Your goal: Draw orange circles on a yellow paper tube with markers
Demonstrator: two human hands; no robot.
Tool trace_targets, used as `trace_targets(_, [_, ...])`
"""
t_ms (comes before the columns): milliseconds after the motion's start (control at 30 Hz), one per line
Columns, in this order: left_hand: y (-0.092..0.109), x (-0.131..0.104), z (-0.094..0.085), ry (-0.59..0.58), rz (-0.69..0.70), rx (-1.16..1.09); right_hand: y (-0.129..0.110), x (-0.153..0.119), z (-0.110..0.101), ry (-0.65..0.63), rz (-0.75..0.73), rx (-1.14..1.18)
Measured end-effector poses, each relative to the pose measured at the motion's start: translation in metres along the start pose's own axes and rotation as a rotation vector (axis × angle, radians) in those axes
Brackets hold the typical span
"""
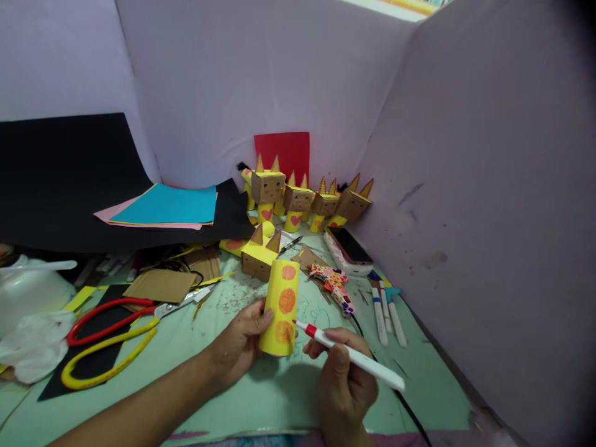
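Observation:
My left hand (244, 341) is wrapped round a yellow paper tube (282, 292) held upright over the table, its thumb on the near side. Orange dots run down the front of the tube in a column. A white felt-tip marker (358, 358) with a red tip lies in the grip of my right hand (347, 385), its tip at the tube's right edge beside the lowest dot. Whether tip and paper touch, I cannot tell. Behind the tube sits a yellow and brown box head with pointed ears (259, 256).
Large red and yellow scissors (116, 335) lie at the left by cardboard scraps (161, 285). Several cardboard animal figures (298, 202) stand at the back. A floral glue gun (333, 284) with a cord, a phone (349, 245) and several markers (379, 316) are at the right, near the wall.

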State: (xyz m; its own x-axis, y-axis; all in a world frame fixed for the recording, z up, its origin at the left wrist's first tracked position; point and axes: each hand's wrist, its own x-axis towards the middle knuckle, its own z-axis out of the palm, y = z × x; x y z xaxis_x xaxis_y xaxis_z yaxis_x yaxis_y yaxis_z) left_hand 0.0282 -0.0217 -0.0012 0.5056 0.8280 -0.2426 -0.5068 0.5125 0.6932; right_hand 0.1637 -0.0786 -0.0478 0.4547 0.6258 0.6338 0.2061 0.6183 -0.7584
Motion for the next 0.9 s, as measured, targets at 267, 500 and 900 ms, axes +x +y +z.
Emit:
trace_targets(267, [-0.0041,-0.0009,-0.0019,0.023,-0.062,-0.014,-0.0061,0.0026,0.0044,0.007,-0.001,0.050])
trace_targets(500, [-0.0028,-0.0014,-0.0006,0.049,-0.061,-0.028,-0.0060,0.0024,0.0018,0.057,0.019,-0.042])
trace_targets(900, [-0.0014,-0.0020,0.0001,0.072,-0.050,-0.038,-0.0094,0.0068,-0.0002,-0.145,-0.080,-0.186])
